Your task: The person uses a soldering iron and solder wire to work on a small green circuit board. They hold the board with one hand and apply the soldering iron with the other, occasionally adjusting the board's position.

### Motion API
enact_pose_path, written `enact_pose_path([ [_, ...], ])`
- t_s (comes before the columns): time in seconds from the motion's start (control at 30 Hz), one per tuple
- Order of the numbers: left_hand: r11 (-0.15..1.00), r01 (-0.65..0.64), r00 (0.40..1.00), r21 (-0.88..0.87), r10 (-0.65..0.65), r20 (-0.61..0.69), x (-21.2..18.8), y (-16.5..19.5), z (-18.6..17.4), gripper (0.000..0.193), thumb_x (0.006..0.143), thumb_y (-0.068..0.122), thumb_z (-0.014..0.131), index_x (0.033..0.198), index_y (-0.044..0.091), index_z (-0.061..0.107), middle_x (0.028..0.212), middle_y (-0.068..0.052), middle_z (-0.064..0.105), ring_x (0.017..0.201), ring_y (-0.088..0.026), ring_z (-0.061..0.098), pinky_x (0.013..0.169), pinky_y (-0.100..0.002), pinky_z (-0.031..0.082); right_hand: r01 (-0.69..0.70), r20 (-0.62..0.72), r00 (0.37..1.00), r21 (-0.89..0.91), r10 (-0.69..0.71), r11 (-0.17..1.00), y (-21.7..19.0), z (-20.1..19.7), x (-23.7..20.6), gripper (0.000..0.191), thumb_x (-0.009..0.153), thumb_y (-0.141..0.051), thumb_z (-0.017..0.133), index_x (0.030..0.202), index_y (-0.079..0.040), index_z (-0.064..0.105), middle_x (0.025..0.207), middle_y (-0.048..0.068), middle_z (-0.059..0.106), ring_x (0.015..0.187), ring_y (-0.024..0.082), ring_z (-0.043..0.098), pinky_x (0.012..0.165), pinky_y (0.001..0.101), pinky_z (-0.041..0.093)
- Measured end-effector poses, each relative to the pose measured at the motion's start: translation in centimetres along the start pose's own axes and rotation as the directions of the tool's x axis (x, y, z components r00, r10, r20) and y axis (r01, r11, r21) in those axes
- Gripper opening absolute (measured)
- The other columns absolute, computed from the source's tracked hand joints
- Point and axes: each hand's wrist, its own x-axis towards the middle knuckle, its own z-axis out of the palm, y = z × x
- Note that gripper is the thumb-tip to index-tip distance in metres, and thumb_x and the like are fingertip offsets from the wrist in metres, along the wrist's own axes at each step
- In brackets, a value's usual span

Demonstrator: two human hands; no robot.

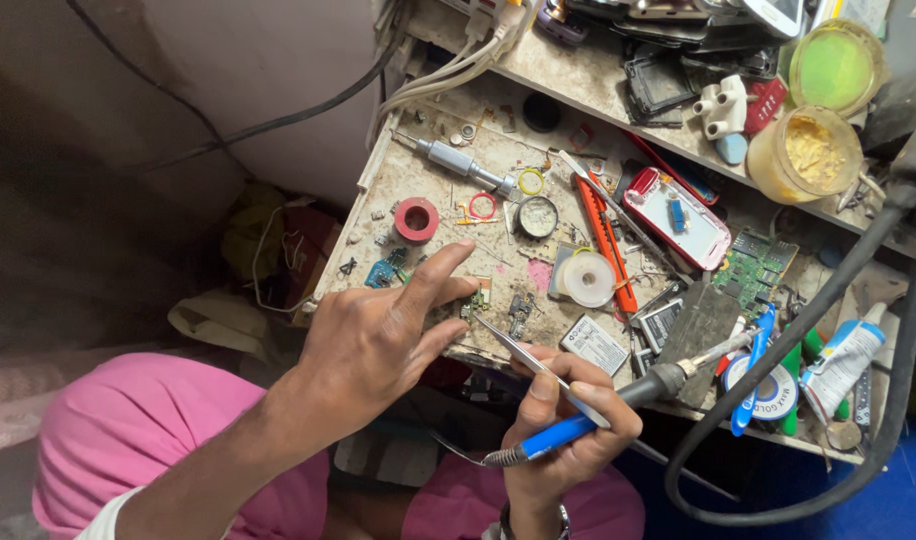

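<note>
We saw the left hand [378,335] spread over the front edge of the workbench [418,185], its fingers splayed and its forefinger and thumb pressing down a small circuit board [475,297]. The board was a tiny greenish piece, mostly covered by the fingertips, so we could not make out its detail. It lay near the front edge of the bench, just left of another small dark board [521,312].

The right hand [568,425] was curled closed around two tools at once: a pair of metal tweezers [523,358], whose point reached up to the pressed board, and a soldering iron [618,400] with a blue and grey handle, whose tip lay out to the right over the bench.

Around the board the bench was crowded. A red tape roll [416,220] sat behind the left hand, and a white tape roll [587,278] lay just right of the board beside an orange utility knife [605,242]. A red and white phone [677,217] lay further back, near a green circuit board [753,268]. A grey battery [595,345] rested just beside the right hand. On the shelf above stood a jar of yellow paste [804,153]. Thick black cables [838,300] crossed the right side in front of the bench.
</note>
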Motion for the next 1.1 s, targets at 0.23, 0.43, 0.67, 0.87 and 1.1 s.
enact_pose_path([
  [0.23,1.000,0.016,1.000,-0.011,-0.016,-0.005,0.9,-0.3,1.1,0.078,0.086,0.018,0.080,0.151,0.009,0.037,0.111,0.002,0.079,0.073,-0.023,0.076,0.059,-0.036,0.059,0.028,0.028,0.999,-0.040,-0.027,0.999,1.1,-0.4,0.8,0.033,0.106,-0.006,0.060,0.123,-0.010,0.032,0.103,0.018,0.060,0.089,0.026,0.073,0.077,0.0360,0.067],
  [0.43,0.999,0.006,1.000,-0.039,-0.006,-0.022,1.7,-0.3,2.1,0.078,0.086,0.016,0.080,0.151,0.010,0.038,0.111,-0.001,0.079,0.078,-0.024,0.077,0.063,-0.036,0.060,0.039,0.030,0.999,-0.030,-0.039,0.999,2.6,-1.0,1.3,0.034,0.104,-0.004,0.061,0.121,-0.010,0.033,0.101,0.018,0.061,0.090,0.027,0.072,0.074,0.0352,0.066],
  [0.67,0.998,0.024,1.000,-0.066,-0.024,-0.002,2.0,-0.5,2.9,0.079,0.085,0.014,0.080,0.152,0.010,0.037,0.111,-0.002,0.079,0.080,-0.024,0.078,0.063,-0.034,0.061,0.049,0.048,0.998,-0.001,-0.049,0.999,3.4,-1.4,1.3,0.034,0.104,-0.004,0.061,0.123,-0.011,0.033,0.100,0.017,0.061,0.084,0.024,0.069,0.081,0.0408,0.066],
  [0.87,0.998,0.036,0.999,-0.055,-0.036,0.004,2.0,-0.7,3.3,0.080,0.085,0.015,0.081,0.151,0.010,0.037,0.110,-0.001,0.079,0.079,-0.024,0.078,0.063,-0.034,0.061,0.041,0.049,0.998,0.013,-0.041,0.999,3.7,-1.4,1.3,0.035,0.104,-0.003,0.061,0.123,-0.011,0.033,0.100,0.017,0.061,0.086,0.025,0.071,0.078,0.0401,0.067],
  [1.1,0.997,0.032,0.999,-0.073,-0.032,0.003,2.1,-0.8,3.4,0.079,0.085,0.014,0.080,0.151,0.010,0.037,0.111,-0.001,0.079,0.081,-0.023,0.078,0.064,-0.033,0.062,0.038,0.059,0.998,0.002,-0.038,0.999,3.9,-1.5,1.2,0.035,0.104,-0.004,0.061,0.123,-0.011,0.033,0.100,0.017,0.060,0.087,0.026,0.070,0.078,0.0400,0.067],
])
